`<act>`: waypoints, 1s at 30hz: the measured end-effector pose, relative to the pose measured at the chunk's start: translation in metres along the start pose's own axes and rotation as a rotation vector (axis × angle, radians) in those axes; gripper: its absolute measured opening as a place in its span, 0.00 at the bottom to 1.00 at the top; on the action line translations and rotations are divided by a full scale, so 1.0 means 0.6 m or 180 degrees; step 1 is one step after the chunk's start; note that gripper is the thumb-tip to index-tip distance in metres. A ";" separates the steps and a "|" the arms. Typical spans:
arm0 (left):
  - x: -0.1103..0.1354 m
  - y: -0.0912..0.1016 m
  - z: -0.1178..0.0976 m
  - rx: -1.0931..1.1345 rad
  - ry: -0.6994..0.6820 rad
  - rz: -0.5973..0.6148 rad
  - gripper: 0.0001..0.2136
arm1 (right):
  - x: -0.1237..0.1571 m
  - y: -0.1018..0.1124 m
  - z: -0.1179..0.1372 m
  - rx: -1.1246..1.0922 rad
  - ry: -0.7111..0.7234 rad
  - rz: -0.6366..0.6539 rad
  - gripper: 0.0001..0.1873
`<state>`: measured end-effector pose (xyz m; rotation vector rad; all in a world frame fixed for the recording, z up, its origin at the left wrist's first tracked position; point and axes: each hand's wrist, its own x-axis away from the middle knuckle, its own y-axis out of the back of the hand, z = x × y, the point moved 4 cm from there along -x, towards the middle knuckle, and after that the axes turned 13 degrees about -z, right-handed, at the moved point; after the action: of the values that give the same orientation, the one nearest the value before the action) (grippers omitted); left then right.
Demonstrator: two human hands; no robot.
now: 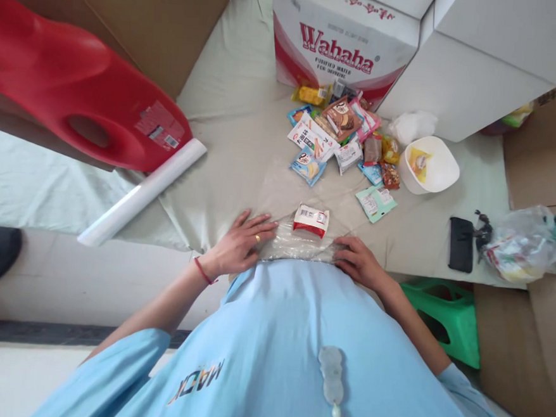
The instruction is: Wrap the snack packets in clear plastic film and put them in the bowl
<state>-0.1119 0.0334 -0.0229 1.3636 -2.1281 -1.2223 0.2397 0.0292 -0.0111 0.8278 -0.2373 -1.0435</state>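
Note:
Clear plastic wrap (298, 250) lies spread over the table's near edge, close against the blue shirt. A small red and white snack packet (311, 220) rests on it, barcode side up. My left hand (243, 243) lies on the wrap's left side, fingers stretched out, a ring on one finger. On the right side, my right hand (358, 262) touches the wrap with its fingers bent and somewhat apart. Neither hand touches the packet between them. Beyond the packet is a pile of snack packets (334, 126), with a pale green packet (376, 203) nearer on the right.
A white bowl (445, 172) holding a yellow packet stands right of the pile. Behind are a Wahaha carton (337, 44) and white boxes. Left lie a red jug (119, 96) and a white roll (141, 192). A black phone (461, 245) and plastic bag (523, 248) lie right.

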 end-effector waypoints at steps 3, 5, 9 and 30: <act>-0.012 0.012 0.010 0.0183 0.0208 -0.0074 0.16 | -0.002 0.003 -0.001 -0.0179 -0.0136 -0.0251 0.15; -0.026 0.021 0.017 0.0404 0.0415 -0.0269 0.16 | -0.008 0.015 0.000 -0.0411 -0.0328 -0.0357 0.15; -0.074 0.032 0.030 0.0791 0.0880 -0.0701 0.20 | -0.032 0.038 -0.011 -0.0841 -0.0931 -0.0645 0.16; -0.132 -0.004 -0.108 -0.0632 0.0301 -0.0972 0.17 | -0.171 0.002 0.029 0.0845 -0.0539 -0.0695 0.20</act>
<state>-0.0294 0.0698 0.0251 1.6602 -1.7272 -1.4075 0.1788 0.1066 0.0219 1.0213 -0.4435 -1.3075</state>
